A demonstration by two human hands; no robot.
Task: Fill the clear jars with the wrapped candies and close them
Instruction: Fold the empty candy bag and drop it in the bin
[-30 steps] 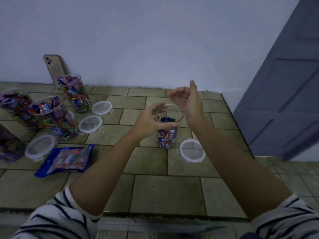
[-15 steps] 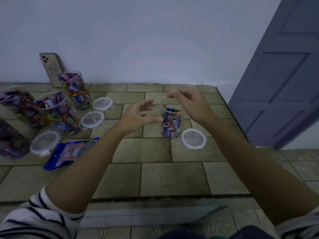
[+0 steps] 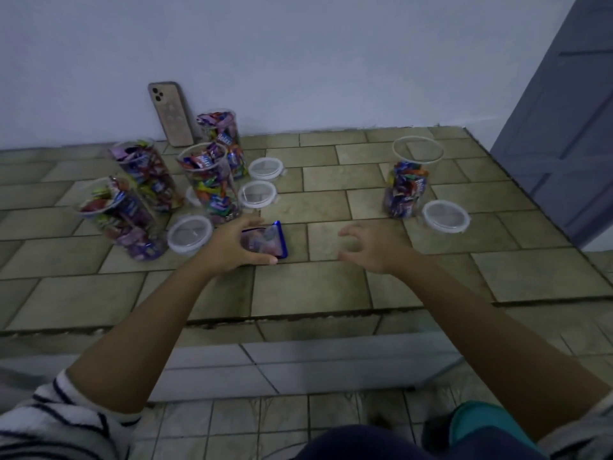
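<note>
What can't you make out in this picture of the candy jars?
Candy bag: head view, mostly covered by the left hand gripping it; how full is unclear.
One lid: largely hidden behind a full jar.
Wrapper print in the half-filled jar: too blurred to read.
Phone: screen faces the wall.

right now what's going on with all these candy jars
A person is filling clear jars with wrapped candies on a tiled ledge. Their left hand grips the blue candy bag, while the right hand hovers beside it with loosely curled fingers, holding nothing. The right-hand jar is partly filled and open, its lid lying next to it. Four fuller jars on the left are also open, with loose lids among them.
</note>
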